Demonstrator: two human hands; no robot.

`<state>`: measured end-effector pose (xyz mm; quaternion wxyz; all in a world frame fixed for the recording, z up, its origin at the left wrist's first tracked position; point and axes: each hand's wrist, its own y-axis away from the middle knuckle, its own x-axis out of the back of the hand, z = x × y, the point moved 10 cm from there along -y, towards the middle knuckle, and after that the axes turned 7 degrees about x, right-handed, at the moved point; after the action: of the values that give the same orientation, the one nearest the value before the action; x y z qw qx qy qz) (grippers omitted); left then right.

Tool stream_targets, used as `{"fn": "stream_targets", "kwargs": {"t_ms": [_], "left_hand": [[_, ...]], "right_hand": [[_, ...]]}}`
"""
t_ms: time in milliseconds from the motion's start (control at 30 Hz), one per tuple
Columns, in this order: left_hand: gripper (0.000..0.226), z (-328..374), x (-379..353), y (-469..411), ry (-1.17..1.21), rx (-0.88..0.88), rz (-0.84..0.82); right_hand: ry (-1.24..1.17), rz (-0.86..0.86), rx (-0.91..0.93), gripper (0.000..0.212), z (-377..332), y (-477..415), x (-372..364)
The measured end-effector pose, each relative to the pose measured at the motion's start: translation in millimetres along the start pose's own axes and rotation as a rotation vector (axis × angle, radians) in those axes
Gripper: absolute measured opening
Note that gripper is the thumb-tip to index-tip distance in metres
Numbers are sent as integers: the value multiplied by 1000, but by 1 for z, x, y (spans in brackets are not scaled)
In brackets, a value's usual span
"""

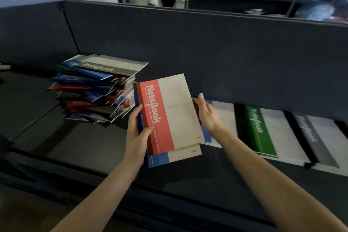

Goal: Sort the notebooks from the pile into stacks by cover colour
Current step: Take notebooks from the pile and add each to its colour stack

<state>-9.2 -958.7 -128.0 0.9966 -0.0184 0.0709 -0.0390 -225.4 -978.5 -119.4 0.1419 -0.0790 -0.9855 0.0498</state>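
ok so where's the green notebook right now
In the head view the green notebook lies flat on the table, right of centre, just beyond the right hand, with a grey notebook on its right.

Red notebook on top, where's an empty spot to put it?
Bare table lies in front of the pile, left of the left hand gripping the red notebook. The right side is crowded: blue notebook, green notebook and grey notebook lie side by side along the divider.

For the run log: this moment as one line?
left grip: holds red notebook over blue notebook | right grip: at their right edge, hold unclear | pile: left | laid out right: green notebook, grey notebook
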Motion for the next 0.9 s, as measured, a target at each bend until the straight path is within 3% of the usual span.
{"fn": "stream_targets", "kwargs": {"t_ms": [133,267,500,700,900], "left_hand": [[55,-10,-58,0,-28,-6,-106],[57,-20,-112,3,-67,-8,-201],[59,-35,-200,15,-177,-1,-311],[50,-44,-273,38,-91,32,-413],[59,-51,-348,69,-35,56,-509]], "right_hand": [[50,27,41,34,3,24,58],[160,94,-11,59,27,45,107],[113,304,-64,45,55,87,195],[162,441,-71,45,68,124,264],[177,505,-114,47,85,161,337]]}}
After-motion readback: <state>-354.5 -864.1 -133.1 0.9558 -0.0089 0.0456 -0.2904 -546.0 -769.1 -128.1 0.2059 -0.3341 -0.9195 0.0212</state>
